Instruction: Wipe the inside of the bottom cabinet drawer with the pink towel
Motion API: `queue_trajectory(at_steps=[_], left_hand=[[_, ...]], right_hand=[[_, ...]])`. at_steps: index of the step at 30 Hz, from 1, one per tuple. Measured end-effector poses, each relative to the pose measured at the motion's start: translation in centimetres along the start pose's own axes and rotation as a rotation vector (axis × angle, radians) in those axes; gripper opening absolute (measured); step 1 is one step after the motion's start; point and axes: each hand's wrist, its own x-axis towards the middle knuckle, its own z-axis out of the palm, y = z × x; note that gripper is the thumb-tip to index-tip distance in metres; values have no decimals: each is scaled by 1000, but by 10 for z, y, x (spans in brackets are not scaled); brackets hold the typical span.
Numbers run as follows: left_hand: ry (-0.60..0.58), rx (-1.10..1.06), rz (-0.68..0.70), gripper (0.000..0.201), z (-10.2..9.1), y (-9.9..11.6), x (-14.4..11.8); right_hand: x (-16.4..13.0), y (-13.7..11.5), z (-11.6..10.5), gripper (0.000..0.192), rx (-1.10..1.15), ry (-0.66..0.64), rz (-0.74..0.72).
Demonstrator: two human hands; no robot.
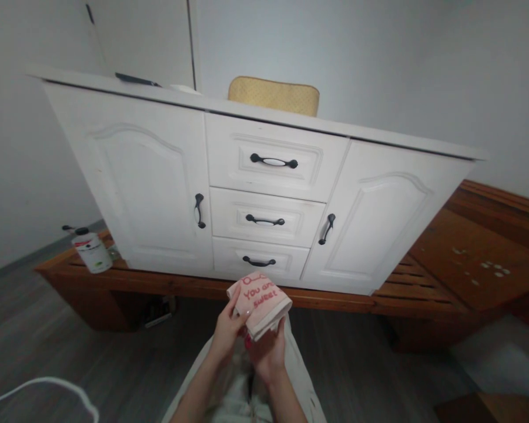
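Observation:
A folded pink towel (264,302) with red lettering, "You are sweet", is held in front of my lap. My left hand (228,329) grips its left edge, with the thumb over the top. Beneath the towel's lower right side, my right hand (268,349) supports it, its fingers mostly hidden under the cloth. Something small and red shows under the towel between my hands; I cannot make it out.
A white cabinet (264,176) with drawers and doors stands on a wooden bench (414,296). On top are a woven yellow piece (273,95) and a dark knife-like object (137,79). A white bottle (92,252) stands at left. A white cable (57,380) crosses the lower left.

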Motion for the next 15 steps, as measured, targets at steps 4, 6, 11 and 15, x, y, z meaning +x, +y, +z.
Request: queue_trajectory(at_steps=[4, 6, 11, 15], left_hand=[[38, 58, -18, 114, 1, -60, 1], [39, 60, -50, 118, 0, -83, -1], [23, 76, -37, 120, 4, -99, -6], [53, 282, 132, 93, -1, -92, -4]], right_hand=[[2, -1, 0, 79, 31, 67, -86], [7, 9, -12, 61, 20, 182, -28], [19, 24, -35, 55, 70, 308, -17], [19, 12, -35, 56, 28, 292, -129]])
